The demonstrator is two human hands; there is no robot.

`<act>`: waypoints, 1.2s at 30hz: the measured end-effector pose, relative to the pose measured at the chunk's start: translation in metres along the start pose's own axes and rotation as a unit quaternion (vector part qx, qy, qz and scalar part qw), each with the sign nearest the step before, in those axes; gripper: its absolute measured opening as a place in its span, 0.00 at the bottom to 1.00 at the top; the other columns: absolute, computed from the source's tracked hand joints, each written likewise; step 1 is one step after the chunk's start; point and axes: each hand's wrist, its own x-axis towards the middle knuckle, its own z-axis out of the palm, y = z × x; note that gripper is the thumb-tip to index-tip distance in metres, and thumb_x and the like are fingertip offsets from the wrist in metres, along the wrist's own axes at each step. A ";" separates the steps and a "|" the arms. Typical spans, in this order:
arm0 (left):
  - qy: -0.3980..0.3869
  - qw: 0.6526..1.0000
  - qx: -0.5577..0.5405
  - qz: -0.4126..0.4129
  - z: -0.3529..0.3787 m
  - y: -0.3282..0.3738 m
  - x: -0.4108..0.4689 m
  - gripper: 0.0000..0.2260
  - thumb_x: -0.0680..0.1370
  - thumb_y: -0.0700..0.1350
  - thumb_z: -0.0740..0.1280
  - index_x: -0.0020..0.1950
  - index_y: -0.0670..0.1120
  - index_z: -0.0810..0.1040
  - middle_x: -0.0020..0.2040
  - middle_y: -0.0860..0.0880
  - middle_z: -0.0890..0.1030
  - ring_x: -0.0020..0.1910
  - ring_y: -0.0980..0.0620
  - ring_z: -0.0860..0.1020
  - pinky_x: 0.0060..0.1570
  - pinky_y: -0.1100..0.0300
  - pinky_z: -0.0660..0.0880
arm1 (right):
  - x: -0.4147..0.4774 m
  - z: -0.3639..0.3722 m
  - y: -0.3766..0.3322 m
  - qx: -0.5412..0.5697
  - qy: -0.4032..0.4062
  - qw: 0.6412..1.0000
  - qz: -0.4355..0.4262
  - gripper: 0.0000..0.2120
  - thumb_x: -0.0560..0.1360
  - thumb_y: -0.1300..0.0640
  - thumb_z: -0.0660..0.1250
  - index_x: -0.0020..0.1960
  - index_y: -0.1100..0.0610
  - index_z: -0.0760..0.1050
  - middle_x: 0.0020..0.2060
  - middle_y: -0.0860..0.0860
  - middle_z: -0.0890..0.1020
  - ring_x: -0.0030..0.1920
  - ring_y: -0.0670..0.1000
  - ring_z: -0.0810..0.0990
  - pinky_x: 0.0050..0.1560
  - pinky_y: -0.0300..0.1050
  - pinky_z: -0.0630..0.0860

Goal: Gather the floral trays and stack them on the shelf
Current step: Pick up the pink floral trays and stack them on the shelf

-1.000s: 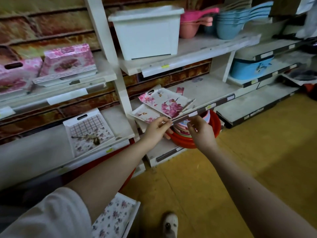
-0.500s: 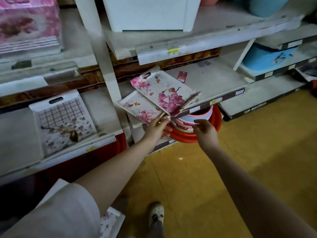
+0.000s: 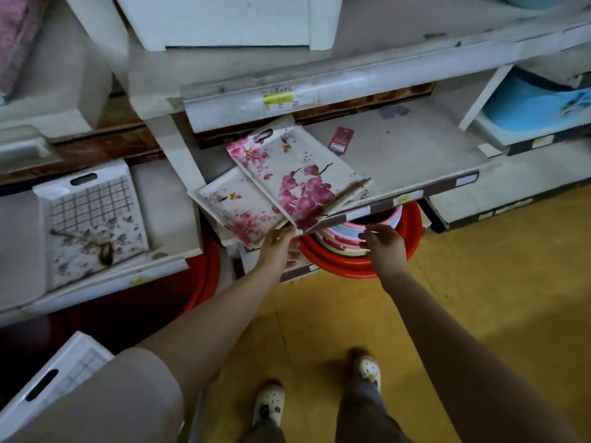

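Two white trays with pink blossoms lie overlapped on the middle shelf (image 3: 415, 148), jutting over its front edge. The upper floral tray (image 3: 297, 174) rests askew on the lower floral tray (image 3: 236, 206). My left hand (image 3: 278, 247) pinches their near edge, thumb on top and fingers underneath. My right hand (image 3: 383, 247) hovers just below the shelf lip with its fingers apart, touching nothing. A grid-and-flower tray (image 3: 92, 222) lies on the left shelf. Another white tray (image 3: 54, 378) shows at the bottom left, partly hidden by my sleeve.
Under the shelf sits a red basin (image 3: 345, 266) holding a stack of pastel basins (image 3: 339, 241). A white bin (image 3: 224, 20) stands on the shelf above, a blue tub (image 3: 537, 103) to the right. A small red packet (image 3: 342, 140) lies behind the trays. A white upright (image 3: 179, 148) divides the bays.
My right hand has let go of the trays' edge and dropped below the shelf lip. The left hand keeps its hold. The view has tilted down and come closer.
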 end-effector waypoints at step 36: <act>0.186 0.887 -0.391 -0.163 0.107 -0.063 0.201 0.03 0.77 0.35 0.65 0.45 0.38 0.71 0.41 0.41 0.77 0.37 0.45 0.78 0.30 0.52 0.81 | 0.225 0.014 0.096 0.046 -0.147 0.986 0.067 0.10 0.79 0.58 0.59 0.58 0.60 0.73 0.48 0.54 0.81 0.43 0.49 0.80 0.41 0.42 0.75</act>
